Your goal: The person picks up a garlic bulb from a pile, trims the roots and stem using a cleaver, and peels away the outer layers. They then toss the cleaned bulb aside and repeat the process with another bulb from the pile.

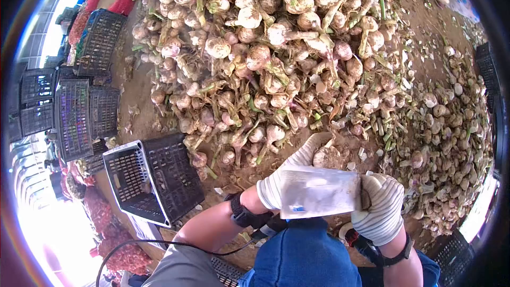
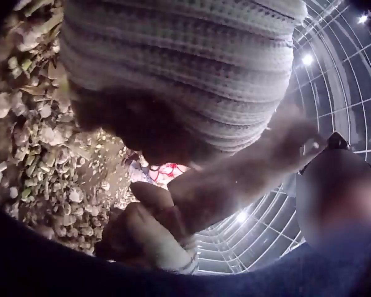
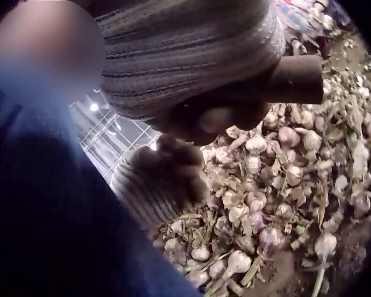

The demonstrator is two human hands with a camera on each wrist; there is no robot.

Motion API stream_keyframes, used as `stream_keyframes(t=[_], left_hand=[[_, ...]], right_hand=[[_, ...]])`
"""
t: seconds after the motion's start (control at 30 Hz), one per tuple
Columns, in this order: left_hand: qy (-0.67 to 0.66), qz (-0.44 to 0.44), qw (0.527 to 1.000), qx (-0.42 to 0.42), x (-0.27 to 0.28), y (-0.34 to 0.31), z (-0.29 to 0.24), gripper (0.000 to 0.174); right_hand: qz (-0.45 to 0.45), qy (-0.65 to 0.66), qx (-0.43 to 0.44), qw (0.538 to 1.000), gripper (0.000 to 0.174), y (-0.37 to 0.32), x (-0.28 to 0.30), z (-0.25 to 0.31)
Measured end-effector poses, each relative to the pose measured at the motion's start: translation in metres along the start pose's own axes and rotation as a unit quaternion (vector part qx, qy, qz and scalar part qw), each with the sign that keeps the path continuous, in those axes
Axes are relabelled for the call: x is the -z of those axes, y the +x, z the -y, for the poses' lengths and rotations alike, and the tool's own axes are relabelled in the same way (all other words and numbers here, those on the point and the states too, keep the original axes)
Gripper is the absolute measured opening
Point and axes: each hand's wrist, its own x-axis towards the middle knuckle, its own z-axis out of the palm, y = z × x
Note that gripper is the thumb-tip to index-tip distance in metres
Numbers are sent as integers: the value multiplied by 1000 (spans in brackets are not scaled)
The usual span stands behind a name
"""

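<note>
Both hands wear striped knit gloves and are close together at the front of a garlic heap in the head view. My left hand holds a garlic bulb at its fingertips. My right hand grips a cleaver by its handle; the broad, pale rectangular blade points left, blurred, and covers part of the left hand. In the right wrist view the end of the wooden handle juts from the fist, with the left hand's glove beyond it. The left glove fills the top of the left wrist view.
A large heap of stemmed garlic spreads ahead. Smaller bulbs with short or no stems are piled at right. A black crate lies on its side at left, with stacked crates and red mesh sacks beyond. A cable crosses the left forearm.
</note>
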Motion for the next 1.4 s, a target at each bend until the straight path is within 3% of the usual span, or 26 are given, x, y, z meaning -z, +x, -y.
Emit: stream_keyframes(t=[0.07, 0.1, 0.2, 0.3, 0.47, 0.57, 0.63, 0.8, 0.87, 0.93, 0.97, 1.0, 1.03, 1.07, 1.1, 1.17, 1.23, 1.3, 1.33, 1.37, 1.4], left_hand=[[-236, -1, 964, 119, -1, 4, 4, 67], [-203, 1, 974, 96, 1, 2, 8, 65], [-143, 18, 989, 37, 7, -8, 17, 60], [-114, 43, 993, 0, 10, -17, 15, 73], [111, -4, 992, -65, -7, -21, 10, 72], [129, 26, 991, -35, -3, -21, 7, 68], [90, 1, 994, -65, 3, -20, 18, 56], [238, -50, 967, -75, 16, -12, 19, 46], [171, -46, 982, -67, 23, -15, 21, 44], [274, 47, 945, -172, 13, -25, 9, 42], [409, 27, 888, -210, -3, -27, 2, 44], [533, -3, 810, -245, -23, -30, -6, 46], [557, -60, 809, -180, -33, -39, -14, 46], [543, -65, 817, -181, -30, -39, -15, 42], [592, -71, 778, -197, -26, -38, -22, 43], [673, -68, 709, -199, -24, -37, -20, 44], [647, -85, 725, -220, -28, -27, -16, 45], [620, -114, 739, -238, -30, -23, -12, 46], [646, -80, 722, -237, -28, -18, -20, 51], [731, -111, 578, -344, -26, -14, -21, 57], [666, -128, 650, -342, -21, -12, -16, 57]], right_hand=[[3, -29, 62, 998, 12, 1, -2, -2], [4, -42, 94, 995, 13, 2, -3, -3], [47, -29, 67, 996, 15, 2, -5, 5], [49, -3, 57, 997, 23, 6, -8, 10], [64, -3, 89, 994, 23, 9, -5, 14], [64, -9, 99, 993, 23, 6, -12, 13], [58, -4, 103, 993, 22, 4, -17, 10], [18, -6, 126, 992, 20, 0, -30, -5], [-4, 15, 134, 991, 18, -1, -36, -11], [-13, 12, 73, 997, 13, -6, -42, -33], [-19, 9, 43, 999, 10, -9, -47, -52], [-90, 84, -59, 991, 8, -17, -65, -92], [-158, 158, -161, 961, 9, -30, -77, -132], [-141, 127, -231, 954, 11, -45, -66, -154], [-124, 96, -295, 943, 13, -49, -61, -167], [-120, 134, -268, 947, 10, -59, -66, -165], [-120, 211, -252, 937, 6, -48, -57, -128], [-31, 213, -184, 959, 19, -40, -48, -86], [-29, 264, -175, 948, 22, -41, -53, -77], [-25, 315, -164, 934, 26, -44, -58, -68], [-4, 321, -215, 922, 31, -41, -54, -49]])
